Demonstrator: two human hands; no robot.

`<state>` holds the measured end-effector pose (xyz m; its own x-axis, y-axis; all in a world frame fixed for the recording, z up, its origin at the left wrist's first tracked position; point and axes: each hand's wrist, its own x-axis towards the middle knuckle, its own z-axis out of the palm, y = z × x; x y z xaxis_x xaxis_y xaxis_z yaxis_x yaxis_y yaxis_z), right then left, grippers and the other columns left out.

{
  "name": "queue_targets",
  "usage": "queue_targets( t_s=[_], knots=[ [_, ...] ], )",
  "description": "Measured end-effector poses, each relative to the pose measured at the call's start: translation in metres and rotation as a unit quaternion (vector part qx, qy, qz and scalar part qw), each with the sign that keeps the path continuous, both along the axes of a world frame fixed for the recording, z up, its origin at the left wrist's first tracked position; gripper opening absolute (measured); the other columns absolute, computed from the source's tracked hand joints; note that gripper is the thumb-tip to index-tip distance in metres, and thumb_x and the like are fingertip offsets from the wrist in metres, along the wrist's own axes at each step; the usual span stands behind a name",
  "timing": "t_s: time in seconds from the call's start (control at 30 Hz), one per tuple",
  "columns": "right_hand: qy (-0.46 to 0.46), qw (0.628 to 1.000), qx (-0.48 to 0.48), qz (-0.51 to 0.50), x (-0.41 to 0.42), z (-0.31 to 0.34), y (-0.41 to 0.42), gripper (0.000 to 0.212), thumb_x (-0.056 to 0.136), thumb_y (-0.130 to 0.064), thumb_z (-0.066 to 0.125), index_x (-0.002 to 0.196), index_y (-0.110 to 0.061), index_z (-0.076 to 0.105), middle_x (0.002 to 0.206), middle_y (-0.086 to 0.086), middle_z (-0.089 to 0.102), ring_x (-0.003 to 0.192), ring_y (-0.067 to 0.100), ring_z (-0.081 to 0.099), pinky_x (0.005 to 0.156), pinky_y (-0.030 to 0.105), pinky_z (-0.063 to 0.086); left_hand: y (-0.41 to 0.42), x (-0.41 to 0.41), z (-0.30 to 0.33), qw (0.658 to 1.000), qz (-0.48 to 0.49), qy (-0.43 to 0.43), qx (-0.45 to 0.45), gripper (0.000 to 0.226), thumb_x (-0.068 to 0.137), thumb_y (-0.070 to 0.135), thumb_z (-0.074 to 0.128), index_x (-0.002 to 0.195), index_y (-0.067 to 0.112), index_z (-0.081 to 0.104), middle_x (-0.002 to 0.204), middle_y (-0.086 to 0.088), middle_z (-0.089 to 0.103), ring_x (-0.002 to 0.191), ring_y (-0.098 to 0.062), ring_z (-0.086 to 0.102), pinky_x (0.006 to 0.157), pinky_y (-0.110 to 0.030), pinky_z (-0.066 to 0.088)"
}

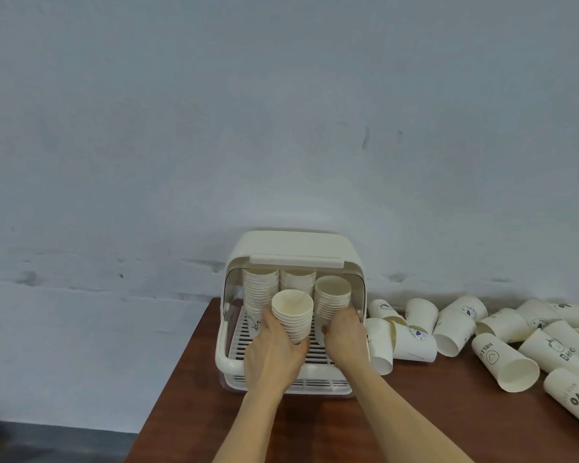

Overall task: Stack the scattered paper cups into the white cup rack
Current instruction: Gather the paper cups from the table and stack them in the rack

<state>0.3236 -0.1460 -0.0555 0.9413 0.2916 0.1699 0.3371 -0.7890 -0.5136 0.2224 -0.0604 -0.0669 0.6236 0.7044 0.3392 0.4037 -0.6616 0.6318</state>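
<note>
1. Reddish-brown wood forms the table [331,426] nearest the camera, its left edge dropping off to a grey floor; two bare forearms reach forward across it.
2. Next, the left hand [274,355] has its fingers and thumb curled round the lower part of a front stack of cups [293,317], gripping it; the stack tilts toward the camera so that its open mouth shows.
3. Just to the right, the right hand [345,335] sits at the foot of the right-hand stack [333,297]. Its fingers bend round the bottom of that stack, though their tips are hidden behind the cups, so how firm the hold is I cannot tell.
4. Both hands are inside the open front of the white cup rack [228,355], above its slatted drain tray [315,354]. The rack stands on the table near the far left corner, against the wall.
5. Deeper in the rack, two taller stacks stand side by side: a rear left stack [260,289] and a rear middle stack [298,279], both under the raised lid [291,245].
6. To the right of the rack, loose paper cups [502,329] lie scattered on their sides across the table, some touching each other; several bear dark print, including "HELLO" and a percent sign.
7. Farthest back rises a pale blue-grey wall [281,111] with scuffs and dark marks.
</note>
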Motion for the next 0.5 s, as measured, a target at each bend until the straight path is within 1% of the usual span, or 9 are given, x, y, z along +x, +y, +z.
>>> queue_targets(
  t_s=[0.1,0.2,0.3,0.37,0.5],
  knots=[
    [-0.012,1.0,-0.026,0.007,0.0015,-0.0044,0.0007,0.02,0.089,-0.011,0.06,0.106,0.0,0.058,0.103,0.014,0.067,0.094,0.027,0.066,0.063,0.026,0.041,0.0003,0.0002,-0.0003,1.0,-0.002,0.006,0.007,0.072,0.078,0.059,0.058,0.128,0.017,0.027,0.108,-0.003,0.065,0.094,-0.027,0.065,0.072,-0.036,0.047],
    [-0.027,0.998,-0.052,0.025,0.0024,-0.007,0.0014,0.014,0.09,-0.007,0.055,0.1,-0.002,0.063,0.101,0.013,0.066,0.091,0.027,0.066,0.063,0.027,0.042,0.0004,0.0004,-0.0004,1.0,-0.002,0.01,0.009,0.069,0.079,0.058,0.057,0.126,0.017,0.029,0.108,-0.003,0.065,0.094,-0.028,0.065,0.071,-0.035,0.046],
    [-0.041,0.996,-0.067,0.041,0.0002,-0.0079,0.0012,0.017,0.089,-0.003,0.049,0.093,-0.003,0.065,0.101,0.015,0.064,0.09,0.028,0.065,0.066,0.031,0.046,0.0008,0.0003,-0.001,1.0,-0.003,0.009,0.009,0.069,0.079,0.059,0.057,0.126,0.017,0.03,0.108,-0.003,0.065,0.094,-0.028,0.065,0.07,-0.036,0.046],
    [-0.044,0.996,-0.063,0.04,-0.0008,-0.0071,0.0005,0.019,0.089,-0.002,0.048,0.093,-0.004,0.066,0.102,0.015,0.064,0.089,0.028,0.065,0.069,0.032,0.049,0.0011,0.0004,-0.0012,1.0,-0.004,0.007,0.01,0.069,0.079,0.06,0.057,0.126,0.018,0.029,0.108,-0.002,0.065,0.093,-0.027,0.065,0.071,-0.035,0.046],
    [-0.042,0.997,-0.052,0.037,-0.002,-0.0045,-0.0016,0.017,0.091,-0.004,0.049,0.096,-0.002,0.065,0.104,0.016,0.063,0.092,0.028,0.064,0.066,0.028,0.042,0.0016,0.0014,-0.0022,1.0,-0.004,0.011,0.01,0.07,0.077,0.061,0.058,0.125,0.019,0.03,0.109,-0.003,0.065,0.094,-0.028,0.065,0.072,-0.037,0.048]
  ],
)
